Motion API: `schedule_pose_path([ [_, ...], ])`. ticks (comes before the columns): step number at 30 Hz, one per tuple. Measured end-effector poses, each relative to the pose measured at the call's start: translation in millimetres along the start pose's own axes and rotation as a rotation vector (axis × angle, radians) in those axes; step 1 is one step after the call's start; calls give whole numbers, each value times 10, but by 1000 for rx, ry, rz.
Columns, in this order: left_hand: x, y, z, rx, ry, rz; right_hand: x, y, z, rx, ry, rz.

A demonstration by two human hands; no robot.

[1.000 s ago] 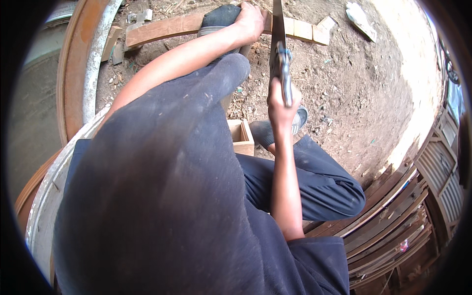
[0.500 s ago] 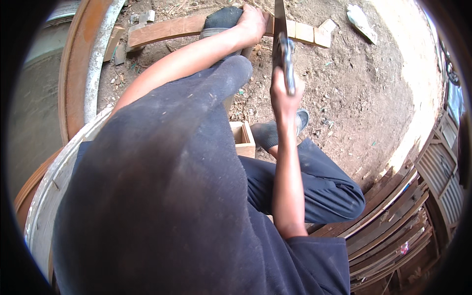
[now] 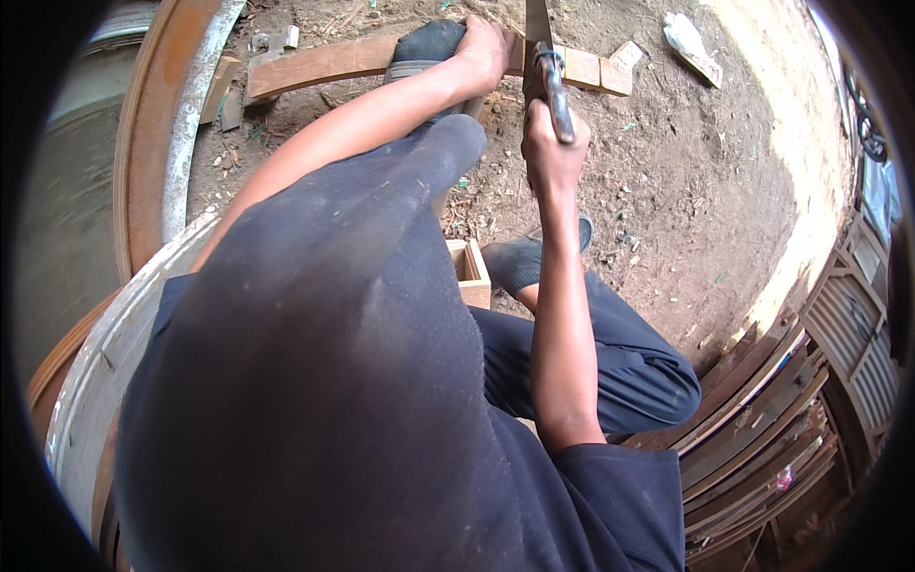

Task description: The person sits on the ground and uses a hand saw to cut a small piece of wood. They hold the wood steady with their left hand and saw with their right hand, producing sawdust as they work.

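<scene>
My right hand (image 3: pixel 556 157) is closed round the handle of a handsaw (image 3: pixel 553 95). The saw's blade (image 3: pixel 538 24) points away from me and crosses a wooden plank (image 3: pixel 324 67) lying sideways on the ground. Just left of the blade, my left hand (image 3: pixel 488 52) grips the plank, its fingertips partly hidden. My left foot (image 3: pixel 431 40), in a dark sock and sandal strap, rests on the plank beside that hand. Pencil-like cross lines show on the plank's right end. Where the teeth meet the wood cannot be made out clearly.
A small wooden box (image 3: pixel 472 272) stands between my legs, near my right foot (image 3: pixel 515 262). Stacked wooden strips (image 3: pixel 753 429) lie at the lower right. Curved-looking boards (image 3: pixel 157 124) lean at the left. A pale scrap (image 3: pixel 693 48) lies on the dirt ground at the far right.
My right hand and the saw have moved forward, away from me. My left hand and foot stay on the plank, with the view shifted slightly.
</scene>
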State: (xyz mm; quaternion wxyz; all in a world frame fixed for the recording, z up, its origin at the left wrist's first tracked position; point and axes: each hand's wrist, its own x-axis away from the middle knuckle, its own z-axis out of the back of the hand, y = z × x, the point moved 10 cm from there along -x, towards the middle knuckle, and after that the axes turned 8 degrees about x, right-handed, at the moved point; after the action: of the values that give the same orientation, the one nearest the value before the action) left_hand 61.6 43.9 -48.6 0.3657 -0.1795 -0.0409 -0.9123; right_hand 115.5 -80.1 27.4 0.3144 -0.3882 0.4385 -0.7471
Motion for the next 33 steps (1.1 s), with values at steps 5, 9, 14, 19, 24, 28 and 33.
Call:
schedule_pose_path([
  [5, -30, -27, -126, -41, 15, 25, 598, 84, 122, 179, 7, 105],
  [9, -28, -21, -174, -115, -30, 8, 815, 149, 183, 230, 50, 105],
  [14, 36, 64, 35, -59, -51, -27, 87, -90, 26, 66, 21, 81],
  [19, 26, -21, -92, -69, 45, 17, 882, 267, 182, 91, 22, 11],
  [24, -187, 11, -346, -42, 24, 49, 558, 206, 132, 118, -18, -12],
  [28, -60, 46, -133, -67, -61, -12, 128, -120, 13, 136, -1, 89],
  [33, -158, 5, -338, -81, 29, 32, 990, 212, 260, 231, 20, 173],
])
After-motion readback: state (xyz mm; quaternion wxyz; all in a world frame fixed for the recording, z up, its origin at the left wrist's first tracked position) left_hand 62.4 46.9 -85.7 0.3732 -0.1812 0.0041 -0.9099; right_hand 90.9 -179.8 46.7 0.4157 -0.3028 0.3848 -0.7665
